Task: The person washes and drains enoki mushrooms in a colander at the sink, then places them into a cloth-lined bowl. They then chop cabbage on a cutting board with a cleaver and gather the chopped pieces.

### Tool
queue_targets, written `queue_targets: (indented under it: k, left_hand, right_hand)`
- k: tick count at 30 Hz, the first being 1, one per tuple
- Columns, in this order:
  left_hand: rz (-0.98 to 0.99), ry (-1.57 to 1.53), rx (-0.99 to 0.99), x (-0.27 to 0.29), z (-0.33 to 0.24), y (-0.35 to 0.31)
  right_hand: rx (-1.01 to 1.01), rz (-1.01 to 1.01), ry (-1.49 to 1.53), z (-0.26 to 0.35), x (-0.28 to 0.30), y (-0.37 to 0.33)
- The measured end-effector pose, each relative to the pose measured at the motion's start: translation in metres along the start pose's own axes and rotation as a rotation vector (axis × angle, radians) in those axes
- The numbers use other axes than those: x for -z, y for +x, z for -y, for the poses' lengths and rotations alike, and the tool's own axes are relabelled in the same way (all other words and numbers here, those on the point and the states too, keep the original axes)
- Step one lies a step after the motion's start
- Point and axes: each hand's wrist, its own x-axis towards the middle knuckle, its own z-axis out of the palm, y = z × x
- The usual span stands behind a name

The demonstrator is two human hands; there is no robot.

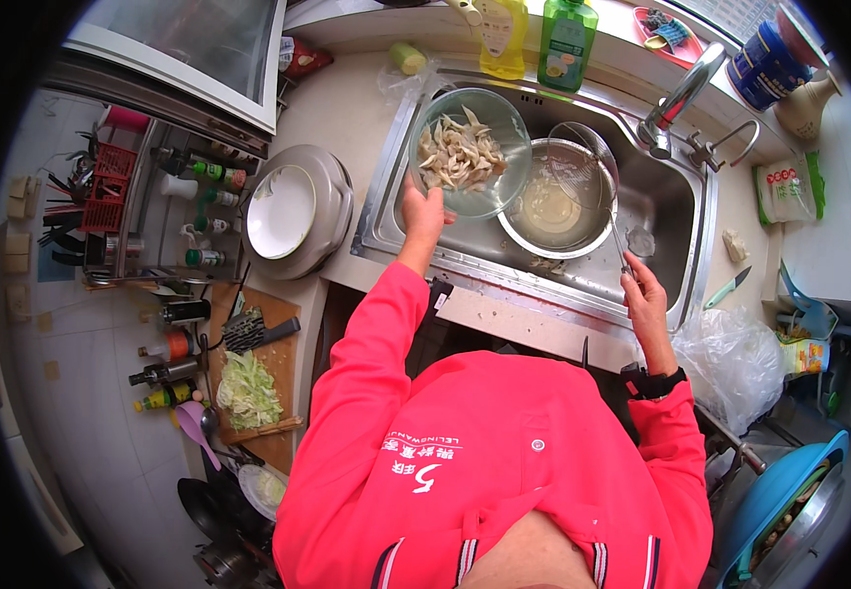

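My left hand [425, 210] grips the lower left side of a clear glass bowl [512, 165], raised over the left part of the sink. Inside lie many pale beige, strip-like pieces [461, 154]; their kind is unclear. To the right, my right hand [645, 294] is closed round the handle of a wire-mesh strainer [576, 165]. Its round mesh is over a metal bowl [518, 236], overlapping the far right rim. Cloudy, pale liquid [549, 208] fills part of that bowl, which sits in the stainless steel sink [676, 236].
Behind the sink stand a yellow bottle [502, 39], a green bottle [568, 47] and a curved faucet [686, 98]. Stacked plates [332, 231] are at left. A knife [728, 288] lies at right, near a plastic bag [735, 358]. Shredded cabbage [248, 390] covers part of a cutting board [288, 368].
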Motion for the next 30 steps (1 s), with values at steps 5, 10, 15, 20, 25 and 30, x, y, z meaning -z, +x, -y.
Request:
queue_targets:
  k: [5,10,15,20,25,30]
  left_hand:
    - [0.063,0.161,-0.054,-0.005,-0.012,0.01]
    - [0.172,0.305,-0.099,-0.01,-0.025,0.021]
    - [0.353,0.31,-0.147,-0.016,-0.038,0.021]
    - [0.403,0.409,-0.341,-0.024,-0.055,0.028]
    - [0.414,0.389,-0.405,-0.028,-0.072,0.029]
    - [0.396,0.419,-0.468,-0.032,-0.087,0.025]
  right_hand:
    - [0.533,0.008,-0.698,0.048,0.017,-0.006]
    - [0.636,0.144,-0.855,0.085,0.022,0.015]
    - [0.608,0.191,-0.968,0.106,0.032,0.041]
    - [0.601,0.177,-0.996,0.121,0.046,0.053]
    - [0.618,0.123,-1.009,0.131,0.054,0.054]
    - [0.595,0.101,-1.018,0.137,0.061,0.054]
